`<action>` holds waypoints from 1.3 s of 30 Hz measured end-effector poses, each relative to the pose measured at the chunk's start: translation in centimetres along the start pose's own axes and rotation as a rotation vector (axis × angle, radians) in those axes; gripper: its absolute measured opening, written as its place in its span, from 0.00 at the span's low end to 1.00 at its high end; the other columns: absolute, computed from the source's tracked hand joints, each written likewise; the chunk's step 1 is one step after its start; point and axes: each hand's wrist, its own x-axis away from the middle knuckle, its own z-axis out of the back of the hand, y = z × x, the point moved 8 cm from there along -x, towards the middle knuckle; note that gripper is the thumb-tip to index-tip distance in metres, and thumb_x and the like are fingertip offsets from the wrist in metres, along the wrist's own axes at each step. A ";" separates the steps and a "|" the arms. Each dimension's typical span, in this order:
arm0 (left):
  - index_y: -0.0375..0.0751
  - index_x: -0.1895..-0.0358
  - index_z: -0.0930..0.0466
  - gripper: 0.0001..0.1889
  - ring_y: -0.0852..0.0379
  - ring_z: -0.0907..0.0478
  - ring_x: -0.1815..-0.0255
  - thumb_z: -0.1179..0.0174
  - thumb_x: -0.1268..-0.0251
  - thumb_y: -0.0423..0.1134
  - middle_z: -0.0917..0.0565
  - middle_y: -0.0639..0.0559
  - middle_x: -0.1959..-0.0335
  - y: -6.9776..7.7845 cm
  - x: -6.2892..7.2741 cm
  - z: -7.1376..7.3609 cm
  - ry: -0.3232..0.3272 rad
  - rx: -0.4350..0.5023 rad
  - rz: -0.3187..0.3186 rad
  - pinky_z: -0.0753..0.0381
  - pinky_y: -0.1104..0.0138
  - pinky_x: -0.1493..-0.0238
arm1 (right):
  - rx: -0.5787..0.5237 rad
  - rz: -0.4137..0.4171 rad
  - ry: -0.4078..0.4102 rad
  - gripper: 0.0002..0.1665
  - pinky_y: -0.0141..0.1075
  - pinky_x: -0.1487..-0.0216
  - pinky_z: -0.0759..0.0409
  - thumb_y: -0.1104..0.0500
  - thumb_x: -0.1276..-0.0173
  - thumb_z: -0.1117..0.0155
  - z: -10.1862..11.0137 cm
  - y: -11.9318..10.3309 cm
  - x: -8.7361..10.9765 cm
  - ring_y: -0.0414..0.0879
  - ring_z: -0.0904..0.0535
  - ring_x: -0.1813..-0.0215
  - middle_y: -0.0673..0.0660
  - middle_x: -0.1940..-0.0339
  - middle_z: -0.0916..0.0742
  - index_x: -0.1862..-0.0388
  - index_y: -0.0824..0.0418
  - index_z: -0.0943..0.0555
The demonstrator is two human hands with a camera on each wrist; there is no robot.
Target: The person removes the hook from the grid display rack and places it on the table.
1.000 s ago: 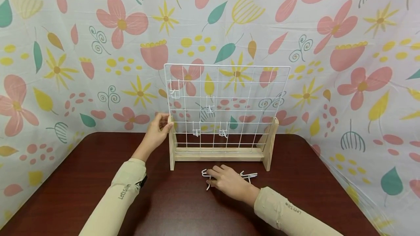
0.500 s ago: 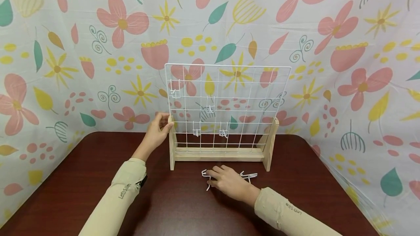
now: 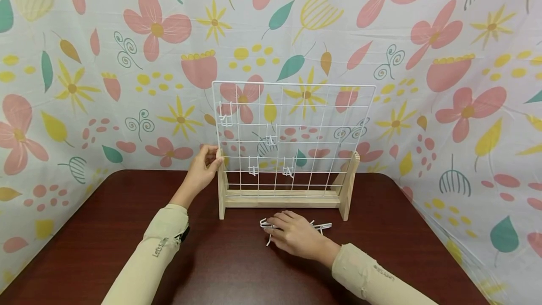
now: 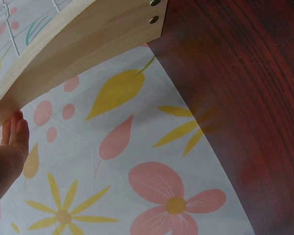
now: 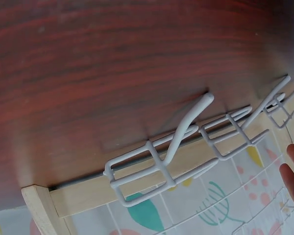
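Note:
A white wire grid panel (image 3: 292, 84) stands upright in a pale wooden stand (image 3: 281, 200). My left hand (image 3: 203, 168) pinches the top of the stand's left side post, thumb in front and fingers behind; in the left wrist view the post's side board (image 4: 83, 58) partly hides the fingers. In front of the stand, several loose white wire hooks (image 5: 157, 169) lie in a row on the table. My right hand (image 3: 299, 234) is over them, fingers loosely bent near the leftmost hook (image 3: 266, 224) and covering the middle of the row in the head view.
Several similar hooks hang on the grid: one at upper left (image 3: 225, 120), one near the middle (image 3: 271, 140), others lower down (image 3: 288, 171). The table (image 3: 237, 272) is dark reddish wood. A flower-print cloth (image 3: 106, 36) hangs behind and at both sides.
My right hand has shifted very slightly to the right and its fingers have straightened a little over the hooks. The left hand keeps its hold on the post.

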 end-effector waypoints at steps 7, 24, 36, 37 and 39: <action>0.28 0.40 0.36 0.19 0.37 0.28 0.41 0.46 0.28 0.34 0.27 0.29 0.45 0.0 0.0 0.0 0.000 0.003 -0.004 0.31 0.48 0.37 | -0.047 -0.076 0.107 0.13 0.41 0.46 0.21 0.58 0.47 0.28 1.4 1.0 -0.2 0.49 0.18 0.53 0.54 0.59 0.14 0.61 0.59 0.14; 0.27 0.40 0.36 0.19 0.36 0.29 0.41 0.46 0.28 0.34 0.27 0.30 0.46 0.0 0.0 0.0 0.008 0.002 -0.003 0.32 0.48 0.37 | -0.048 -0.304 0.410 0.13 0.47 0.49 0.21 0.60 0.29 0.47 5.1 4.5 0.2 0.57 0.20 0.51 0.64 0.53 0.17 0.56 0.69 0.20; 0.27 0.40 0.36 0.19 0.36 0.29 0.42 0.46 0.28 0.34 0.27 0.30 0.46 0.0 0.0 0.0 0.006 -0.004 -0.001 0.31 0.48 0.37 | -0.133 -0.561 0.466 0.22 0.45 0.40 0.28 0.65 0.37 0.37 5.5 6.6 0.8 0.59 0.25 0.45 0.67 0.48 0.21 0.45 0.74 0.26; 0.27 0.40 0.36 0.19 0.37 0.29 0.42 0.47 0.28 0.33 0.27 0.30 0.46 0.0 0.0 0.0 0.004 -0.004 0.000 0.31 0.48 0.37 | -0.149 -0.585 0.470 0.23 0.45 0.39 0.29 0.65 0.38 0.36 5.4 6.7 0.8 0.58 0.26 0.44 0.67 0.48 0.21 0.45 0.74 0.26; 0.28 0.39 0.36 0.19 0.37 0.29 0.41 0.47 0.27 0.34 0.27 0.31 0.45 0.0 0.0 0.0 0.003 -0.004 0.009 0.31 0.49 0.36 | -0.178 -0.627 0.481 0.24 0.44 0.39 0.30 0.67 0.39 0.35 5.4 7.0 0.8 0.58 0.26 0.43 0.67 0.48 0.22 0.44 0.74 0.27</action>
